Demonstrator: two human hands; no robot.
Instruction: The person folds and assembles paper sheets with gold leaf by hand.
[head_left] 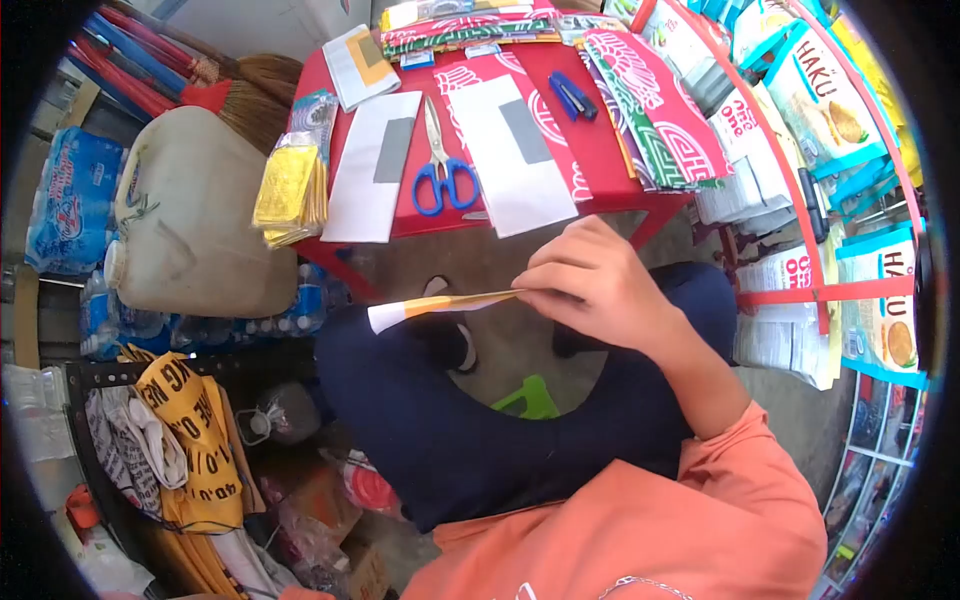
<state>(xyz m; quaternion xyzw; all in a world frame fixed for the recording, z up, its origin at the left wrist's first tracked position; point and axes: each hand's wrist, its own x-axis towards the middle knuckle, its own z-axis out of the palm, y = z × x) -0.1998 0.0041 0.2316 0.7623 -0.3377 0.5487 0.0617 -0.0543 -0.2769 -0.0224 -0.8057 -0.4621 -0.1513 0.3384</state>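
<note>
My right hand (590, 285) pinches one end of a thin sheet of joss paper (430, 306), white with a gold face, seen nearly edge-on above my lap. Its far end curls toward the left. My left hand does not show. Past my right hand, on a red table (430, 228), lie white folded papers with grey patches, one at left (355, 185) and one at right (505, 180). Between them rest blue-handled scissors (443, 180). A white paper with a gold patch (362, 65) lies behind, and a blue stapler (572, 96) sits farther right.
A stack of gold packets (292, 190) overhangs the table's left edge. Patterned red and green papers (655, 110) lie at right. A large plastic jug (205, 215) stands left, and a rack of snack bags (825, 105) right. Below are my legs in dark trousers (400, 430).
</note>
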